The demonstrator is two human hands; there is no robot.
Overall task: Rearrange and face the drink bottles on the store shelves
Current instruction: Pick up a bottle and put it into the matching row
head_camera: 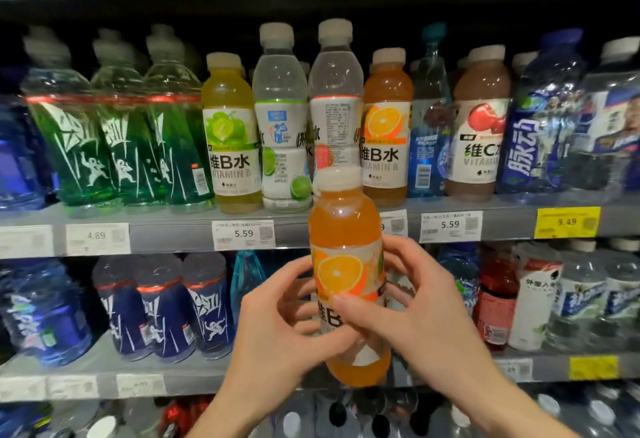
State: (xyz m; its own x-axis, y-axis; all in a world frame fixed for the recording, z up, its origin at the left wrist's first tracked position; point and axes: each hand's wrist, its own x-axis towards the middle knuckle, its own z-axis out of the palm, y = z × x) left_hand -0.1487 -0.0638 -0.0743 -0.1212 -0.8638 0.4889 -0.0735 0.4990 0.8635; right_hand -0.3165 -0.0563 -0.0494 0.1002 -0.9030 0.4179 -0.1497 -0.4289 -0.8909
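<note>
An orange bottle with a white cap stands upright in the air, in front of the shelves. Its label shows an orange slice. On the shelf behind stands one just like it, between a clear bottle and a blue bottle.

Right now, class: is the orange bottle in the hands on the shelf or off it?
Off it: both hands hold the orange bottle in front of the shelf edge.
</note>
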